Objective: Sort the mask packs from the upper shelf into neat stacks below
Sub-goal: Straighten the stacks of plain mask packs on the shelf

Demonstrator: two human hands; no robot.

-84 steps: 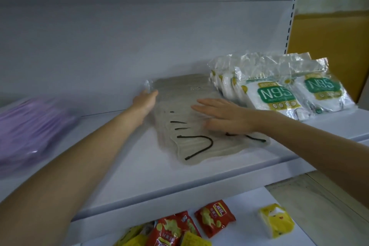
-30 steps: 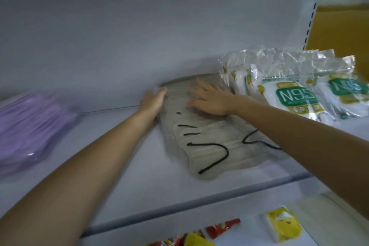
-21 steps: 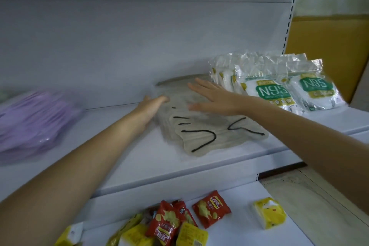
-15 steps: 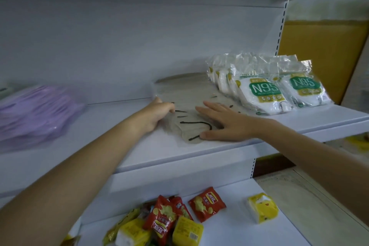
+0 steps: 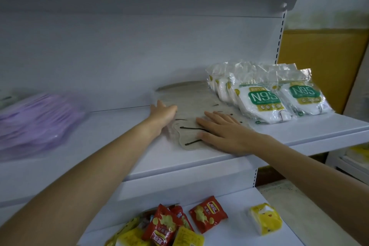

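A flat stack of grey mask packs (image 5: 189, 102) with black ear loops lies on the white shelf (image 5: 119, 146), reaching back to the rear wall. My left hand (image 5: 162, 112) touches the stack's left edge, fingers loosely bent. My right hand (image 5: 221, 128) lies flat with straight fingers on the near end of the stack. To the right stand several clear N95 mask packs (image 5: 263, 100) with green labels, leaning in rows. A blurred pile of purple mask packs (image 5: 34, 122) sits at the shelf's left end.
On the lower shelf (image 5: 235, 231) lie red snack packets (image 5: 207, 213), yellow packets (image 5: 187, 237) and a yellow tissue pack (image 5: 265, 218). A slotted upright (image 5: 279, 40) bounds the shelf on the right, with a brown wall behind it.
My right hand slid from the far part of the grey stack toward its near end. My left hand stayed at the left edge. The camera view shifted downward.
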